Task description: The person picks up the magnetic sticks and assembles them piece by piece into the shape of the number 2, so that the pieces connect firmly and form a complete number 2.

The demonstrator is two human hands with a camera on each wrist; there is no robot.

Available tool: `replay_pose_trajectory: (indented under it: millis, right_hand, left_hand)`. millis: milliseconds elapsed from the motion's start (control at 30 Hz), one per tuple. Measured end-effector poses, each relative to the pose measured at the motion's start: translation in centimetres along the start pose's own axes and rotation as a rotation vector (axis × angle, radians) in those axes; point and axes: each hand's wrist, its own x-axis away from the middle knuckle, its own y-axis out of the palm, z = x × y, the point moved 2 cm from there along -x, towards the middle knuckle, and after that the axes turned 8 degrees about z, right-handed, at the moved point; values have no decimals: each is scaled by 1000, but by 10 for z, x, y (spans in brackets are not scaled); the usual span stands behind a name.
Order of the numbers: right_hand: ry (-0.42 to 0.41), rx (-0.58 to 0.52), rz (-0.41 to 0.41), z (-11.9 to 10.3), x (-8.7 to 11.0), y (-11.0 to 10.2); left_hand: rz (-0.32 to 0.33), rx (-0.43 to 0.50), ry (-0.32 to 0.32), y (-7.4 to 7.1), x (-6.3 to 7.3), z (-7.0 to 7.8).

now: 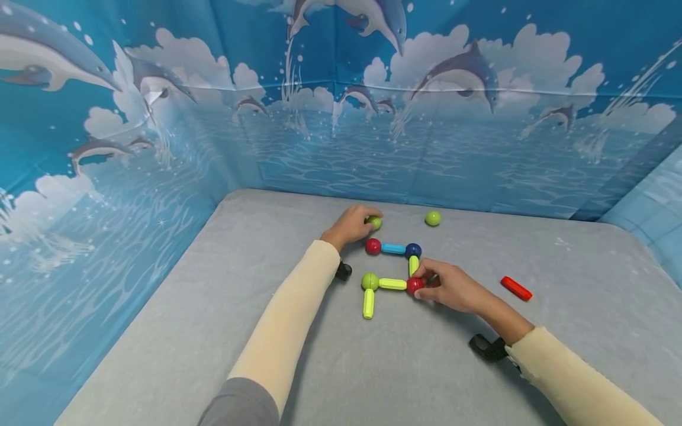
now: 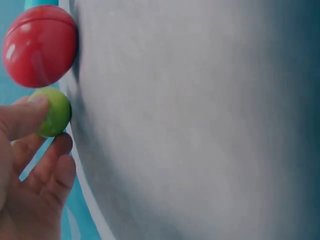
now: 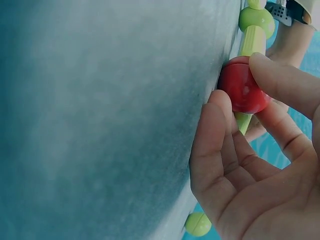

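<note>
At the back of the grey surface, my left hand (image 1: 351, 226) pinches a green ball (image 1: 375, 223) between thumb and fingers; the left wrist view shows the same green ball (image 2: 56, 112) beside a larger-looking red ball (image 2: 41, 47). My right hand (image 1: 449, 285) grips a red ball (image 1: 414, 286) at one corner of a joined chain. From that ball a yellow-green rod (image 1: 393, 284) runs left to a green ball (image 1: 370, 281), which bears another yellow-green rod (image 1: 368, 304). Behind it, a short rod (image 1: 414, 265) meets a dark blue ball (image 1: 413, 251), then a blue rod (image 1: 393, 249) and a red ball (image 1: 373, 246).
A loose green ball (image 1: 433, 218) lies at the back, right of my left hand. Off to the right lies a red rod (image 1: 516, 289). Dolphin-printed blue curtains (image 1: 341, 148) stand behind and beside the grey surface (image 1: 256, 254).
</note>
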Motion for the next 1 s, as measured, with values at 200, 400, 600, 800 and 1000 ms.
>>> replay_pose_trajectory:
  millis: [200, 400, 600, 800, 1000]
  right_hand:
    - [4, -7, -7, 0, 0, 0]
    - [11, -12, -8, 1, 1, 1]
    - [14, -15, -8, 2, 1, 2]
    - [10, -4, -7, 3, 1, 3]
    - [-6, 18, 10, 0, 1, 1]
  left_hand:
    - [-47, 188, -6, -11, 14, -7]
    - [-41, 288, -51, -22, 28, -16]
    - [-22, 291, -4, -27, 38, -16]
    - [-57, 257, 64, -32, 56, -4]
    - [-42, 233, 129, -40, 87, 8]
